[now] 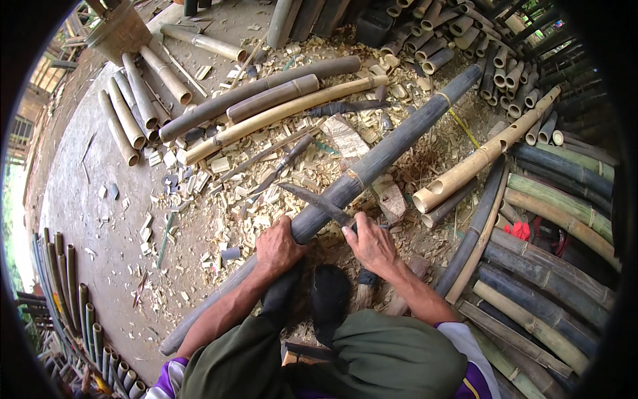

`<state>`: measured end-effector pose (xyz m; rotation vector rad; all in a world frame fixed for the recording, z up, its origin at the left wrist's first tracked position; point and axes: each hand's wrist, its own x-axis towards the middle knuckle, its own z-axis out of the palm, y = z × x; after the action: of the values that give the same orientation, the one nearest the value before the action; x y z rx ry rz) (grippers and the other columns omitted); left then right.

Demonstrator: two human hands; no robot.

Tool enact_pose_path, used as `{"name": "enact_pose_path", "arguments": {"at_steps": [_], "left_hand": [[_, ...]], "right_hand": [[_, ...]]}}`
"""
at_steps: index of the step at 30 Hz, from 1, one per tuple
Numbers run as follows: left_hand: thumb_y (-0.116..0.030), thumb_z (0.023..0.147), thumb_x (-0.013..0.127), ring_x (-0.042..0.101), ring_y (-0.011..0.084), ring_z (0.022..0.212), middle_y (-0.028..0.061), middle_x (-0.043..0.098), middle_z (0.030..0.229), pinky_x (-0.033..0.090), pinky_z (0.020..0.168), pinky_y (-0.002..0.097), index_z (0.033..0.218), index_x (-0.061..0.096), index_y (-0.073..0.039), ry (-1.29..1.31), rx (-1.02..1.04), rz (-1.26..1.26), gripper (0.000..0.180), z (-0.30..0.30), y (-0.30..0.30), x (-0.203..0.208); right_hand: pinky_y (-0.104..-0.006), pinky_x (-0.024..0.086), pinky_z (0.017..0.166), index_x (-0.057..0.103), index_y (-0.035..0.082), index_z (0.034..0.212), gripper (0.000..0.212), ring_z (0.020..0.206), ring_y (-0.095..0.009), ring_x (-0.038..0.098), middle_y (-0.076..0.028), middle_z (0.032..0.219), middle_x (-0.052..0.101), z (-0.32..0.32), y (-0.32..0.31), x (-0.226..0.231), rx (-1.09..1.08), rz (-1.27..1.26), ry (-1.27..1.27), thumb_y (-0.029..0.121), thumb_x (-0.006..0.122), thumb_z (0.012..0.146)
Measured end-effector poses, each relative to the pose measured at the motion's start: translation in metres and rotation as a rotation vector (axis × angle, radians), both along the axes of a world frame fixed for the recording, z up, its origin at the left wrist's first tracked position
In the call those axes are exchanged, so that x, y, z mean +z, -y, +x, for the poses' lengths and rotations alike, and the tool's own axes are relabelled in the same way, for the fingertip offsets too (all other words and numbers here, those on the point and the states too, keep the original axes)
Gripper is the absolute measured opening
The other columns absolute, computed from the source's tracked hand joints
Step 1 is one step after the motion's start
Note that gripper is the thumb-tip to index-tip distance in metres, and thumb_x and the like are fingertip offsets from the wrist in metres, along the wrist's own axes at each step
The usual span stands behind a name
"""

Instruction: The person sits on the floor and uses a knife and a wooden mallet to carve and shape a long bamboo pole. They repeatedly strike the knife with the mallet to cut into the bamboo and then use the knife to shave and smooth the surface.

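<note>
A long dark bamboo pole slants from the lower left to the upper right, between my arms and past my feet. My left hand is closed around it just left of the middle. In my right hand is the handle of a knife with a long, curved dark blade. The blade lies across the top of the pole, its tip pointing up and left. A pale wooden block shows under the pole. Another knife rests among the shavings beyond my left hand.
Wood chips cover much of the ground. A light bamboo pole with cut holes lies to the right, near stacked bamboo. Cut tubes are piled at the far right. More poles lie ahead, and a bucket stands far left.
</note>
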<state>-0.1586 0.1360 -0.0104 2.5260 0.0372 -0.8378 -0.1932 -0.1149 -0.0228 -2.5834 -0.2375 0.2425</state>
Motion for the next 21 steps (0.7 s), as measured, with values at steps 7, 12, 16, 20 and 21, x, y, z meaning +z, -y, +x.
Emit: {"name": "enact_pose_path", "arguments": {"at_steps": [7, 12, 16, 20, 21], "left_hand": [[-0.049, 0.078, 0.087, 0.068, 0.0374, 0.104, 0.0182, 0.068, 0.103, 0.05, 0.092, 0.0505, 0.105, 0.056, -0.005, 0.345, -0.009, 0.053, 0.06, -0.023, 0.0, -0.031], [-0.045, 0.079, 0.087, 0.067, 0.0368, 0.105, 0.0183, 0.067, 0.104, 0.049, 0.093, 0.0509, 0.108, 0.055, -0.005, 0.359, -0.026, 0.043, 0.059, -0.023, 0.011, -0.027], [-0.035, 0.081, 0.084, 0.068, 0.0386, 0.103, 0.0202, 0.067, 0.103, 0.051, 0.09, 0.0509, 0.11, 0.054, -0.004, 0.343, -0.016, 0.028, 0.052, -0.024, 0.0, -0.025], [-0.034, 0.078, 0.083, 0.071, 0.0415, 0.097, 0.0235, 0.07, 0.099, 0.054, 0.086, 0.0511, 0.109, 0.054, -0.002, 0.23, -0.046, -0.007, 0.053, -0.01, 0.003, -0.016], [-0.034, 0.077, 0.084, 0.071, 0.0422, 0.095, 0.0242, 0.071, 0.098, 0.055, 0.085, 0.0512, 0.108, 0.054, -0.001, 0.152, -0.031, -0.006, 0.054, -0.006, -0.002, -0.012]], "right_hand": [[-0.0327, 0.037, 0.036, 0.051, 0.005, 0.102, 0.043, 0.043, -0.011, 0.044, 0.0, 0.061, 0.053, 0.04, 0.019, 0.02, -0.188, -0.034, -0.202, 0.044, 0.038, 0.114], [-0.0306, 0.037, 0.037, 0.052, 0.001, 0.107, 0.048, 0.045, -0.011, 0.045, 0.001, 0.061, 0.052, 0.059, 0.05, 0.003, -0.334, -0.145, 0.023, 0.046, 0.035, 0.114], [-0.0342, 0.045, 0.047, 0.054, 0.003, 0.105, 0.049, 0.053, -0.017, 0.05, -0.002, 0.068, 0.052, 0.035, 0.008, 0.019, 0.004, -0.121, -0.183, 0.047, 0.036, 0.113], [-0.0355, 0.044, 0.044, 0.053, 0.004, 0.103, 0.038, 0.052, -0.017, 0.052, -0.004, 0.067, 0.053, 0.052, 0.038, -0.004, -0.229, -0.14, -0.003, 0.039, 0.044, 0.112], [-0.0355, 0.044, 0.042, 0.052, 0.003, 0.102, 0.038, 0.052, -0.017, 0.055, -0.006, 0.067, 0.056, 0.046, 0.014, 0.013, -0.126, -0.104, -0.132, 0.039, 0.044, 0.112]]}}
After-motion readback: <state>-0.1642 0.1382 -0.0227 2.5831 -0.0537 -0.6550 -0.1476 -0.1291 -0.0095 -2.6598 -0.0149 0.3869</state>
